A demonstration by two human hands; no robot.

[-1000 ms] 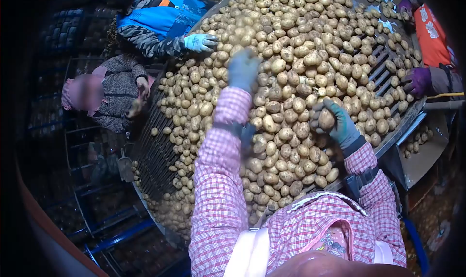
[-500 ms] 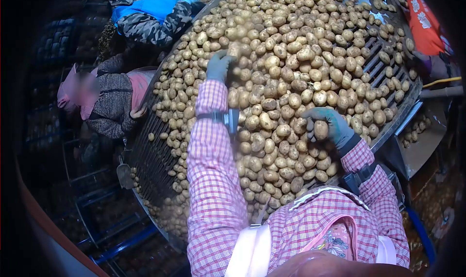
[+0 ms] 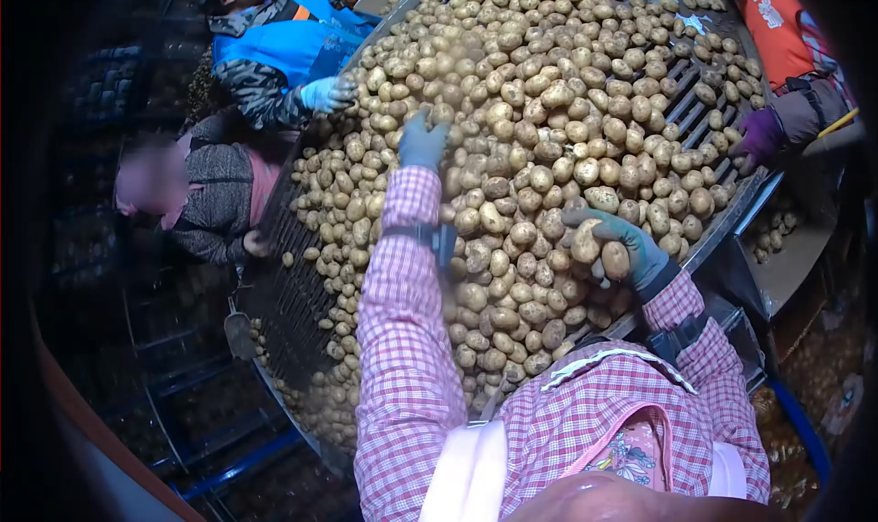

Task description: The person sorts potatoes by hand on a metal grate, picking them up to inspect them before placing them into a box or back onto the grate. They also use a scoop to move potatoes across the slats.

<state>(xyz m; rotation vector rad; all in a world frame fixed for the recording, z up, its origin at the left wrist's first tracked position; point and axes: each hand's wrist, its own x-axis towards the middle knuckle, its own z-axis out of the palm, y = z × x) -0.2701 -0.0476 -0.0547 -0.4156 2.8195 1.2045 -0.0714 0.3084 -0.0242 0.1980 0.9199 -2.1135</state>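
Brown, soil-marked potatoes (image 3: 540,179) lie heaped over a slatted metal table. My left hand (image 3: 423,144), in a grey-blue glove, reaches over the far left part of the heap. Its fingers are apart, just short of a potato (image 3: 443,113), and none shows in its grip. Closer to my body on the right, my right hand (image 3: 637,250) wears a grey-green glove. Its fingers curl around two potatoes, one pale (image 3: 586,241) and one browner (image 3: 615,260), held above the heap. Dark straps cross both checked sleeves.
Bare slats (image 3: 283,289) show along the left side. A scoop (image 3: 240,336) hangs at the left rim. Co-workers stand around: one in a blue vest (image 3: 306,51), one in pink and grey (image 3: 219,188), one in orange (image 3: 777,23). A box (image 3: 794,261) holding potatoes stands right.
My left hand has shifted slightly nearer and right, away from the potato it was touching. My right hand now holds two potatoes instead of one. Co-workers' gloved hands have moved onto the table edges.
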